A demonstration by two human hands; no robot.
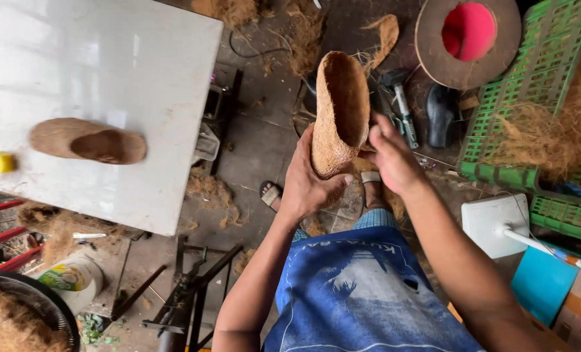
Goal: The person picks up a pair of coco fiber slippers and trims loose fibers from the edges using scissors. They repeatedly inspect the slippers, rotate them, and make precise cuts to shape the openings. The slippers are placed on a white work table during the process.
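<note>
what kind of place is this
Probably a small coir craft workshop: loose coconut fibre lies in heaps, a finished fibre pot sits on the white table, and both hands hold another pot.

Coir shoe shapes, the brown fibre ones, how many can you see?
2: one coir shoe shape held in the left hand and right hand, another lying on the white table. More may be hidden.
</note>
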